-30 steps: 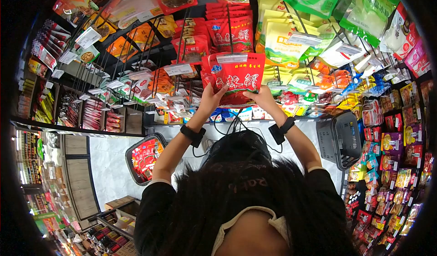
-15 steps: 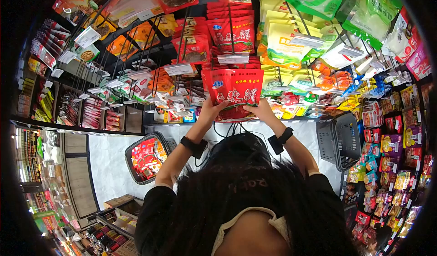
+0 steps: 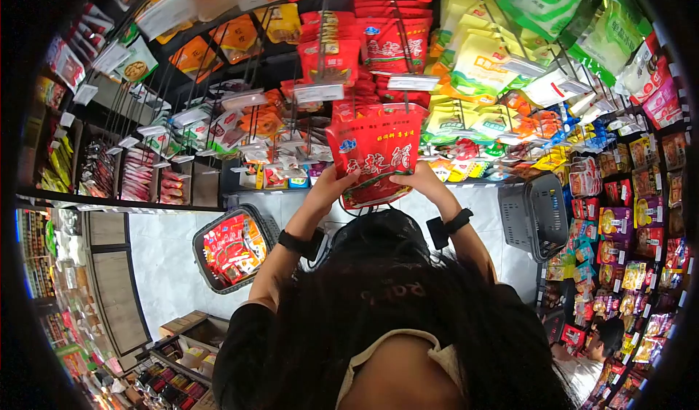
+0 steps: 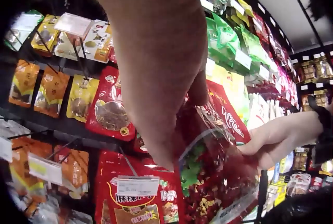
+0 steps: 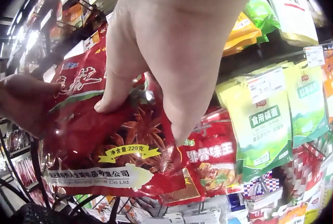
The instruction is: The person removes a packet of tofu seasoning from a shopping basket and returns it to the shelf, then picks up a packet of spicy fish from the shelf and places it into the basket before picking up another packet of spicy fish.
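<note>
Both hands hold a red seasoning pouch (image 3: 378, 144) upright in front of the body. At its left edge, the left hand (image 3: 328, 191) grips with the thumb across the front. The right hand (image 3: 428, 184) pinches the opposite edge, also thumb in front. White characters run across the pouch, and in the right wrist view its lower front (image 5: 130, 130) carries a star anise picture and a yellow weight banner. More red pouches (image 3: 397, 44) hang on hooks just beyond it. Fingers behind the pouch are mostly hidden.
A dark basket (image 3: 200, 246) with red packets stands on the floor at left. Another grey basket (image 3: 513, 217) is at right. Yellow-green pouches (image 3: 480, 68) hang right of the red ones. Metal hooks with price tags (image 3: 413, 82) jut out. Another person (image 3: 582, 370) is at lower right.
The pouch has come down and toward the body, away from the hanging rows, with both hands still holding it. The head view has shifted slightly. Another person now shows at lower right.
</note>
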`<state>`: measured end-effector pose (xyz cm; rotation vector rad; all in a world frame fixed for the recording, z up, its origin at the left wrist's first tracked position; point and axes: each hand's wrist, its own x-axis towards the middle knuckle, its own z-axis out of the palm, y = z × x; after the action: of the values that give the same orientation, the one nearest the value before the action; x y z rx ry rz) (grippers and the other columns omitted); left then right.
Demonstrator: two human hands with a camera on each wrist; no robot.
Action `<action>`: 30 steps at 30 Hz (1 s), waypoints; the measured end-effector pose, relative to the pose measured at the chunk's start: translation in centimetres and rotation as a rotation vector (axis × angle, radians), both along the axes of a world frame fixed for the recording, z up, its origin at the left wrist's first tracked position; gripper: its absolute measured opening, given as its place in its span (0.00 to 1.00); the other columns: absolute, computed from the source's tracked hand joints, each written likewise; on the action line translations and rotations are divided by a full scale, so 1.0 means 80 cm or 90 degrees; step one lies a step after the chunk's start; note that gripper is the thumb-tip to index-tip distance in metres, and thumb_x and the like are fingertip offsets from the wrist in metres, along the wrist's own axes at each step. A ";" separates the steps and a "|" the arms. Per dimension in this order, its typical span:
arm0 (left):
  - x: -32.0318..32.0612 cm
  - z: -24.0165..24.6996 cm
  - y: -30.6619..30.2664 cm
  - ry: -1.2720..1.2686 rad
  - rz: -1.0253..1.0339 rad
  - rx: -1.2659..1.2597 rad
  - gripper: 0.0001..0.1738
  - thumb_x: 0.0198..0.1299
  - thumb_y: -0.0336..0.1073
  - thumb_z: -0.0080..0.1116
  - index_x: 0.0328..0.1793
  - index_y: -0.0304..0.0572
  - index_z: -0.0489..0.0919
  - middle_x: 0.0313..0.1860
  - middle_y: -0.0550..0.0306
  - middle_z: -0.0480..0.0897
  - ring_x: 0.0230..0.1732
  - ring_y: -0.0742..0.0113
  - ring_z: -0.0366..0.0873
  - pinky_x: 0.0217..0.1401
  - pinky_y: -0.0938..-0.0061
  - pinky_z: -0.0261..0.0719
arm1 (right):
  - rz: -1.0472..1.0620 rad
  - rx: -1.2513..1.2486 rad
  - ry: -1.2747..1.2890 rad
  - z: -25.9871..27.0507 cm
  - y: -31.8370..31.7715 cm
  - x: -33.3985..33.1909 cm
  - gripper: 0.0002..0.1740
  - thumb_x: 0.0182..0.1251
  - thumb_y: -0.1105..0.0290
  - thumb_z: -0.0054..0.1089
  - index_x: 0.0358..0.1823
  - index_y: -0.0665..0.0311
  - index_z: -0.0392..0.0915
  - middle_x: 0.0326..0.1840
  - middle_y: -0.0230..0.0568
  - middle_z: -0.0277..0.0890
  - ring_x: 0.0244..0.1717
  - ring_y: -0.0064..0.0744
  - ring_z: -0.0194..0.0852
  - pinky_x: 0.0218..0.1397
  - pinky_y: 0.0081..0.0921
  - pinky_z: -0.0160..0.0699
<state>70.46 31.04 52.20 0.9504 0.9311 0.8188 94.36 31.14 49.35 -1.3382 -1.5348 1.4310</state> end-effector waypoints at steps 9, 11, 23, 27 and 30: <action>-0.137 0.004 -0.005 -0.004 -0.071 -0.068 0.19 0.61 0.38 0.54 0.56 0.40 0.70 0.50 0.59 0.77 0.50 0.70 0.75 0.54 0.72 0.72 | 0.022 -0.075 -0.044 0.046 -0.010 -0.117 0.24 0.47 0.69 0.67 0.47 0.67 0.72 0.41 0.37 0.78 0.40 0.26 0.75 0.45 0.24 0.73; -0.159 0.008 -0.012 -0.027 -0.026 -0.055 0.16 0.60 0.38 0.55 0.52 0.39 0.72 0.45 0.60 0.79 0.44 0.74 0.75 0.49 0.76 0.72 | 0.022 -0.091 -0.027 0.056 -0.014 -0.149 0.23 0.48 0.69 0.67 0.47 0.68 0.73 0.40 0.38 0.78 0.39 0.25 0.76 0.42 0.23 0.73; -0.265 -0.010 -0.106 -0.016 0.086 -0.137 0.18 0.60 0.37 0.54 0.56 0.42 0.71 0.49 0.60 0.77 0.50 0.68 0.74 0.52 0.70 0.72 | 0.170 -0.129 -0.139 0.055 -0.055 -0.258 0.24 0.47 0.64 0.69 0.45 0.67 0.75 0.36 0.39 0.78 0.36 0.27 0.75 0.39 0.24 0.72; -0.242 0.002 -0.178 0.040 0.181 -0.143 0.18 0.61 0.38 0.54 0.55 0.41 0.72 0.48 0.59 0.77 0.47 0.71 0.75 0.49 0.74 0.73 | 0.182 -0.065 -0.111 0.028 -0.098 -0.249 0.24 0.46 0.65 0.69 0.45 0.68 0.75 0.35 0.37 0.78 0.36 0.26 0.74 0.37 0.23 0.72; -0.236 0.005 -0.222 0.041 0.211 -0.106 0.17 0.60 0.38 0.55 0.54 0.39 0.72 0.46 0.59 0.78 0.45 0.71 0.75 0.48 0.75 0.73 | 0.188 -0.129 -0.076 0.029 -0.129 -0.250 0.21 0.47 0.68 0.68 0.44 0.67 0.75 0.35 0.37 0.78 0.34 0.24 0.74 0.35 0.23 0.73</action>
<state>51.60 13.28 52.59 0.6903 1.2137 0.9762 74.37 20.83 51.65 -1.3777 -1.7618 1.7551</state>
